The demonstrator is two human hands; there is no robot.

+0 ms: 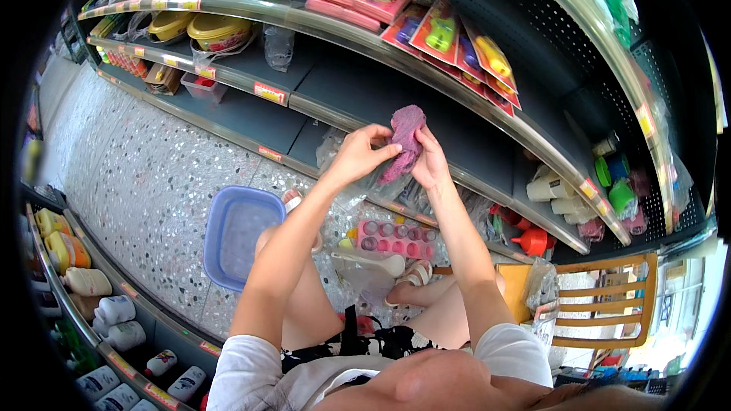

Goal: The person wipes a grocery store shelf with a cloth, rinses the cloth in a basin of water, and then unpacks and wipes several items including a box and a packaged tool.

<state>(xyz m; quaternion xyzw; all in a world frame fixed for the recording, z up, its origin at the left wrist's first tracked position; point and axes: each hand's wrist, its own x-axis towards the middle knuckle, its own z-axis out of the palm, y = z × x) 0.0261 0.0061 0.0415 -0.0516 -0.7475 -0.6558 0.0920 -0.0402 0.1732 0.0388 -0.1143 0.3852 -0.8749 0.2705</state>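
A crumpled purple cloth (406, 137) is held up between both hands, in front of the lower store shelves. My left hand (365, 151) pinches its left side with thumb and fingers. From the right, my right hand (429, 161) grips the same cloth, fingers behind it. Below the hands, a pink tray with round cups (395, 238) rests on the speckled floor. Close by lies a clear plastic container (365, 268). A blue plastic basin (243, 234) sits on the floor to the left.
Shelves with a curved-looking front edge (320, 107) span the front. Carded plastic items (442, 34) overhang an upper shelf. Yellow bowls (220, 31) stand at upper left, a red funnel (532, 241) at lower right. A wooden chair (605, 342) is at right; bottles (117, 309) fill a shelf at left.
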